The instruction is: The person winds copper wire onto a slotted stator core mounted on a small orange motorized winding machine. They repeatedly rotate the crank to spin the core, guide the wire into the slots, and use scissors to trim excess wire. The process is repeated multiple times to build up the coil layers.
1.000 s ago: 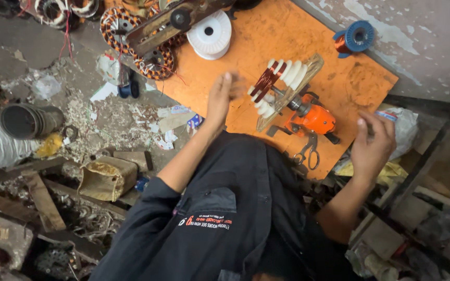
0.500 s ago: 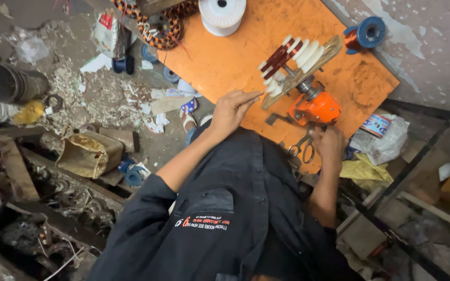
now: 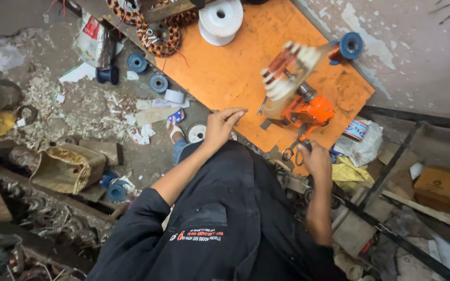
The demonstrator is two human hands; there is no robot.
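An orange hand-cranked winding machine (image 3: 308,110) stands on the orange board (image 3: 235,73). Its white former with copper wire (image 3: 287,70) is blurred with motion. My right hand (image 3: 316,158) is closed around the machine's crank handle at the board's near edge, right beside a pair of scissors (image 3: 292,151). My left hand (image 3: 222,125) lies at the board's near edge, left of the machine, fingers stretched out; I see nothing in it. My black sleeves and shirt fill the lower middle.
On the board are a white spool (image 3: 219,21), a blue spool (image 3: 350,46) and wound stator cores (image 3: 154,31). Small blue spools (image 3: 137,62), paper scraps and shavings litter the floor at left. A torn brown box (image 3: 69,166) lies lower left, bags (image 3: 363,138) and a carton (image 3: 441,187) at right.
My right hand came down from the right and closed on the crank handle. My left hand slid back to the board's near edge. The former now blurs.
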